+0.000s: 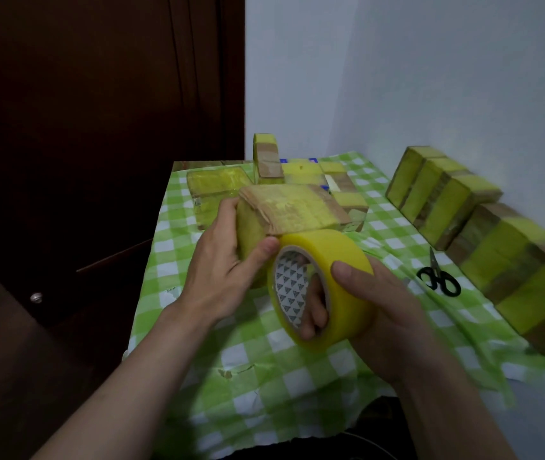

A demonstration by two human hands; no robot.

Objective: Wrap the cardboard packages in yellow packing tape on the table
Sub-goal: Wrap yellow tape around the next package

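A cardboard package (292,209), partly banded in yellow tape, is held above the table in the middle of the view. My left hand (231,260) grips its near left end, thumb against the taped face. Right beside it sits a big roll of yellow packing tape (341,260), touching the package's lower right edge. My right hand (374,300) holds the roll, thumb on its outer face and fingers curled through the core. The tape strip between roll and package is hidden.
The table wears a green and white checked cloth (264,366). A row of taped packages (443,200) leans along the right wall. More packages (218,187) lie at the back. Black scissors (438,277) rest at right. A dark wooden door stands at left.
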